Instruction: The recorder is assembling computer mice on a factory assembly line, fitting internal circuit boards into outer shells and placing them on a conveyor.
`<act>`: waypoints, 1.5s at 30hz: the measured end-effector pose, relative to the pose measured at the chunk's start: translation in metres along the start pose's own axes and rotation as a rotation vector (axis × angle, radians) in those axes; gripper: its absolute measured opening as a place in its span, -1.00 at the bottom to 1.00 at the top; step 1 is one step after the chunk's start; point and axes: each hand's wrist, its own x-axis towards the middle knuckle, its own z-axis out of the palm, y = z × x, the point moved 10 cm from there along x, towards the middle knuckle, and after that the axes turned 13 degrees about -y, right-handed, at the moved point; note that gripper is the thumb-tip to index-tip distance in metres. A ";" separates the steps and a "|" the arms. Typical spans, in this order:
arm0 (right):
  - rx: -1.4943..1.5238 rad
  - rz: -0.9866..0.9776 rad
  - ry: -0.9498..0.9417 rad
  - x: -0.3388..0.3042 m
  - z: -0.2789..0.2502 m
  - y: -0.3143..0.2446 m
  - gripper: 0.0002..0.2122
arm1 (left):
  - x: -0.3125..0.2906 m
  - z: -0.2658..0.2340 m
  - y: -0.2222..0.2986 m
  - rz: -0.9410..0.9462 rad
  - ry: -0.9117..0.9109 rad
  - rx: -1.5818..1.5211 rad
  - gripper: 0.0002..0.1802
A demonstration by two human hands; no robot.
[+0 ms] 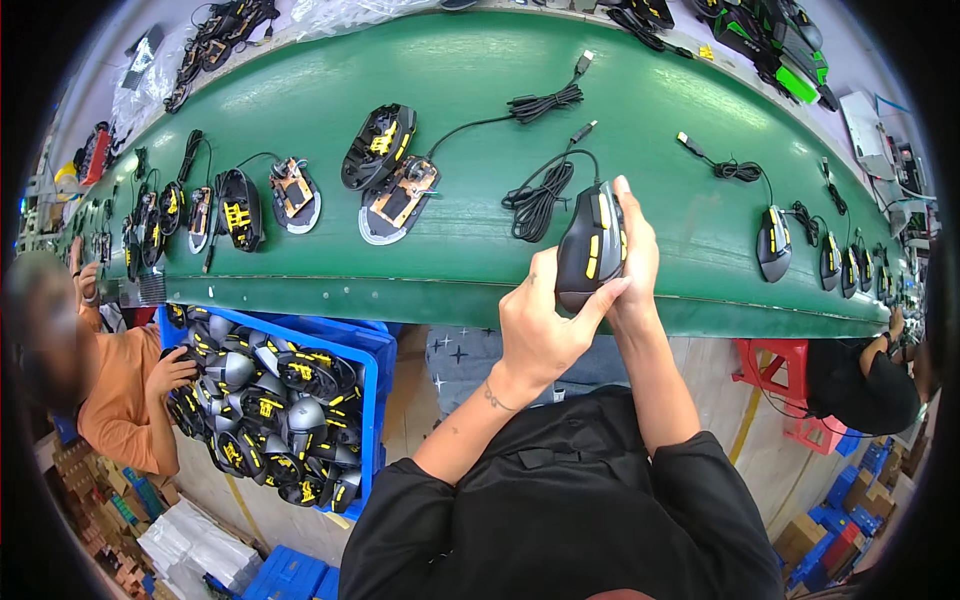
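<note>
Between my two hands, just above the near edge of the green conveyor belt, is a black computer mouse (583,247) with yellow side buttons. My left hand (548,325) grips its near left side, thumb along the lower end. Around its right side wraps my right hand (637,255), fingers reaching up toward the cable end. The mouse's cable (542,203) runs from its far end to a tied bundle lying on the belt. Left of it lie an upturned mouse top shell (380,146) and a mouse base with a brown circuit board (398,200), partly overlapping.
The green belt (480,80) carries more opened mice at left and assembled mice (774,245) at right. A blue crate (372,400) full of mouse shells stands at my left, where a person in an orange shirt (130,400) reaches in. Red stools (775,370) stand right.
</note>
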 end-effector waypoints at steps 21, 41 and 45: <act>-1.411 -0.480 0.626 -0.022 -0.046 -0.151 -0.68 | 0.076 -0.178 -0.048 -0.063 0.062 0.827 -0.20; -1.599 -0.450 0.173 0.024 0.053 -0.083 -0.63 | 0.065 -0.147 -0.053 -0.218 -0.080 0.833 -0.17; -1.110 -0.126 -0.163 0.002 0.092 -0.006 -0.62 | 0.052 -0.131 -0.068 -0.401 -0.161 0.353 -0.32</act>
